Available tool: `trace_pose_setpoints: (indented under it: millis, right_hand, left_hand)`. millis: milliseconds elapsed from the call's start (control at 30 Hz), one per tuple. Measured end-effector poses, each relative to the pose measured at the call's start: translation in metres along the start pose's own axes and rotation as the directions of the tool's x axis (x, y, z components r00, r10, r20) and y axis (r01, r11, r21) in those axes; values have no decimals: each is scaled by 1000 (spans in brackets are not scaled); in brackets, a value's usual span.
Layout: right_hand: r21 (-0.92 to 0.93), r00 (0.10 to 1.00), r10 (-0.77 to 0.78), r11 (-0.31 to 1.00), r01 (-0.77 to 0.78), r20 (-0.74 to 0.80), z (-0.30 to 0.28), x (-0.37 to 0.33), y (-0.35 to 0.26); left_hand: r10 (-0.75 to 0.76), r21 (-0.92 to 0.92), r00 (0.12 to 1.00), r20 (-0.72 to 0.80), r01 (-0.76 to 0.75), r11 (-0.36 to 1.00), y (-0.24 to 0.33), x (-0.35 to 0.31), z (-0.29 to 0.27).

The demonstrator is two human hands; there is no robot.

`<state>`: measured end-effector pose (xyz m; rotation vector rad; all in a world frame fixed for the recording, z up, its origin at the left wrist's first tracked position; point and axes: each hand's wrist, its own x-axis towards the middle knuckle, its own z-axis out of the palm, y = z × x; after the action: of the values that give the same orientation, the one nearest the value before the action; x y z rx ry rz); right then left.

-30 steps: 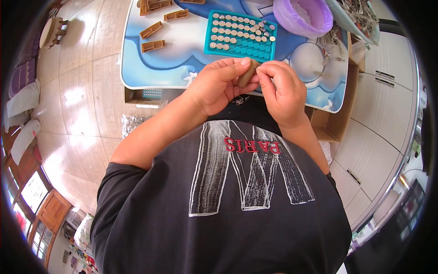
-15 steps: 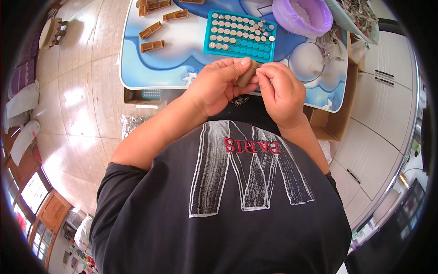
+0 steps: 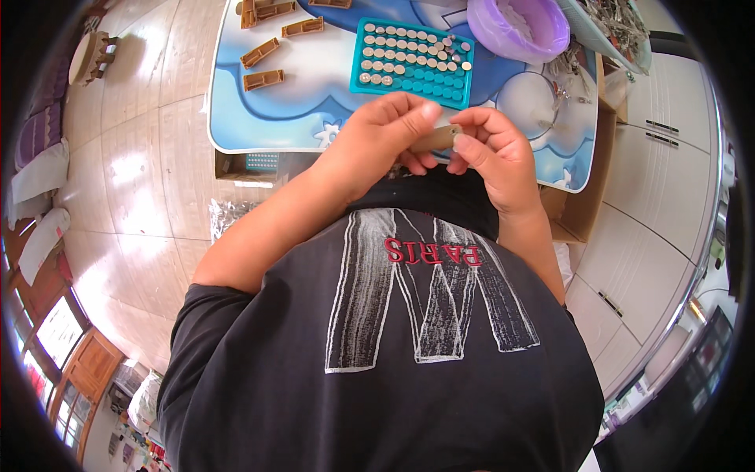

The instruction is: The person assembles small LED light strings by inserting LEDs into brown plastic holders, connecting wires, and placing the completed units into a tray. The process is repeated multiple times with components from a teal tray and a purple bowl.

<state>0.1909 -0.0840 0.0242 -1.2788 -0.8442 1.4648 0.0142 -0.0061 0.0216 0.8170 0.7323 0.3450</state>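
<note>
A small brown plastic casing point(image 3: 434, 140) lies crosswise between my hands, above the near edge of the table. My left hand point(image 3: 387, 134) is closed around its left end, thumb on top. The thumb and fingers of my right hand point(image 3: 499, 149) pinch its right end, where a small dark spot shows. Just beyond my hands is a teal tray point(image 3: 425, 85) with rows of small silvery round discs; several slots at its near right hold none. Similar brown casings point(image 3: 263, 79) lie at the table's far left, open side up.
A purple bowl point(image 3: 515, 41) with a plastic liner stands at the far right, beside a pale basket point(image 3: 588, 30) full of small metal parts. More metal bits point(image 3: 562, 94) lie on the blue-and-white table point(image 3: 275, 118). An open cardboard box point(image 3: 572, 211) sits under its right side.
The brown casing has turned from steeply tilted to nearly level. My right hand has shifted from a fingertip pinch beside it to holding its right end.
</note>
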Motion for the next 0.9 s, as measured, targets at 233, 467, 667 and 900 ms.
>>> trace_pose_setpoints:
  millis: [233, 467, 667, 900]
  right_hand:
    - [111, 994, -67, 991, 77, -92, -1, -3, 8]
    - [126, 987, -106, 985, 121, -123, 5, -8, 15]
    - [221, 975, -79, 967, 125, -206, -68, -42, 18]
    - [-30, 719, -23, 1000, 3, -694, -196, -147, -11]
  left_hand:
    - [279, 354, 960, -29, -252, 901, -5, -10, 1]
    - [426, 418, 904, -46, -370, 830, -18, -5, 7]
    - [759, 730, 620, 196, -610, 310, 9, 0, -4]
    - [802, 998, 597, -26, 59, -12, 35, -32, -97]
